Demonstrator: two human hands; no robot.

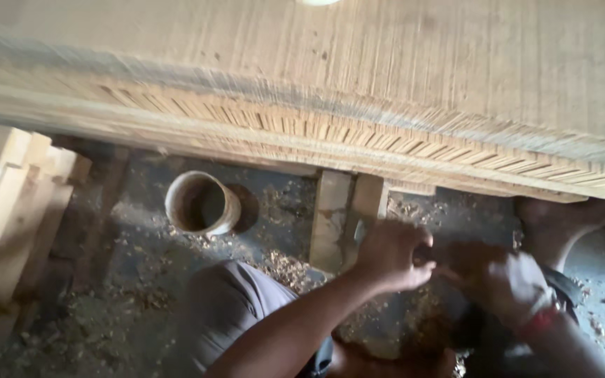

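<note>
My left hand reaches out from the lower middle with its fingers curled round a small dark object, which is too blurred to identify. My right hand, with a red band at the wrist, meets it from the right and touches the same spot. Motion blur hides its grip. Both hands are low, under the edge of a wide wooden board that fills the top of the view. My knee in grey cloth is at the bottom centre.
An open round container stands on the floor, which is strewn with sawdust. Two upright wooden blocks prop the board just beyond my hands. Pale sawn timber is stacked at the left. A bare foot rests at the right.
</note>
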